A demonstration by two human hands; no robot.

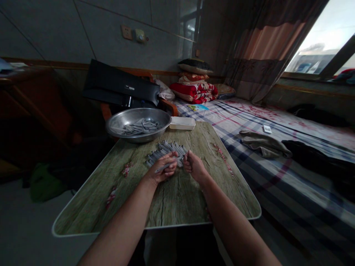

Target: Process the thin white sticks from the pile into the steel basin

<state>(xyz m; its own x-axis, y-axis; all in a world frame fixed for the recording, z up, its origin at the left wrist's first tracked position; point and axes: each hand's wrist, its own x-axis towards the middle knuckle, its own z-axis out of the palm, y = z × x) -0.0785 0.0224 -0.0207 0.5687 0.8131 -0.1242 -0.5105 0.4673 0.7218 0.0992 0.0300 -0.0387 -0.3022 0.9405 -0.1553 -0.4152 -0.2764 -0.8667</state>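
Note:
My left hand (168, 170) is curled around a slim grey stick-like piece (163, 168), which slants across the palm. Close beside it, my right hand (195, 166) is closed with thumb against fingers; whatever it grips is hidden. Just beyond both hands lies a pile of similar grey pieces (163, 148), many with dark tips, on the wood-patterned table (177, 207). More grey pieces (142, 126) lie in a wide metal basin (144, 139) at the table's far left. Their exact kind is too small to make out.
A white plastic tray (182, 127) sits right of the basin at the far edge. Behind stands a chair with a black case (119, 83) on it. Along the right runs a bed (227, 122) with folded quilts (194, 90) and a grey cloth (259, 143).

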